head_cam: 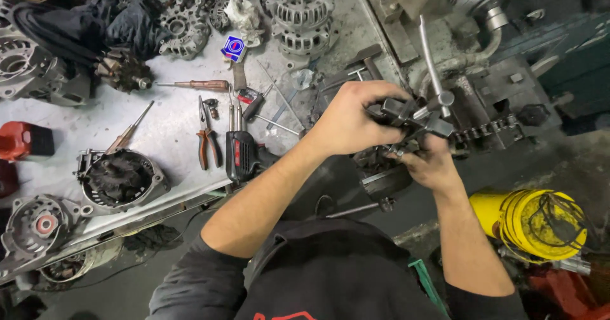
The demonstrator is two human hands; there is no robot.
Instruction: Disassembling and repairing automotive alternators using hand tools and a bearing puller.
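Dark sleeves nearest; L hand (346, 120) + R hand (432, 161) grip metal puller (413, 118).

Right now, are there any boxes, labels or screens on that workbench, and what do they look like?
Small box: at the back of the bench, beside a wooden-handled screwdriver; square, blue and white with a red round mark.
No screens or signs show.

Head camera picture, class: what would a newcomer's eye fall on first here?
At centre, the left hand and right hand grip a dark metal puller tool beside a grey bench vice. A bright yellow cylinder glows at lower right, and grey alternator housings crowd the white bench.
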